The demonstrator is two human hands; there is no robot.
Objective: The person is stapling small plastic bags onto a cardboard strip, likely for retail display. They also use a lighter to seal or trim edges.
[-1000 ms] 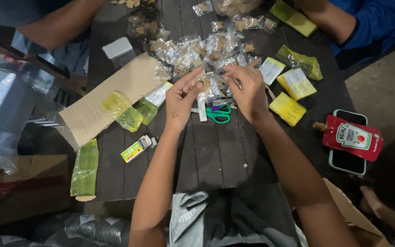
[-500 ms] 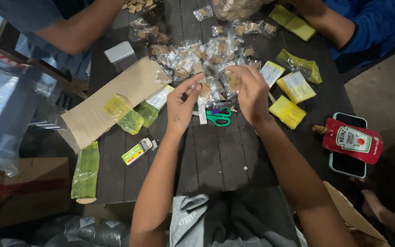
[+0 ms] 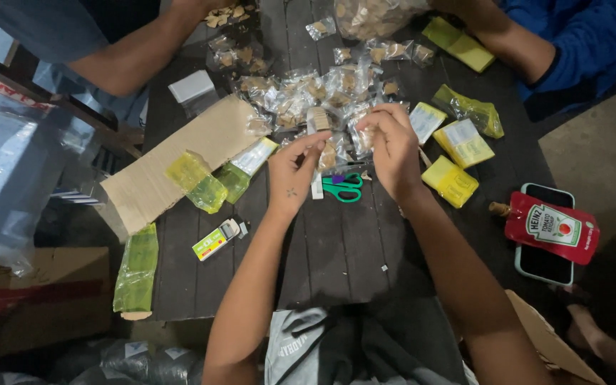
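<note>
From the head view, the left hand (image 3: 292,171) is half curled, its fingertips pinching a small clear packet (image 3: 320,120) of tan pieces above the dark slatted table (image 3: 336,242). The right hand (image 3: 391,146) is curled tight, fingers gripping another clear packet at the edge of the pile of packets (image 3: 308,89) mid-table. Green-handled scissors (image 3: 342,187) lie just below both hands. Left of them lies a cardboard sheet (image 3: 180,160) with yellow-green bags (image 3: 208,182) on it, and a small yellow-and-white box (image 3: 215,241) nearer the edge. To the right sit yellow packs (image 3: 458,160), and a red pouch (image 3: 552,227) resting on a phone (image 3: 543,262).
</note>
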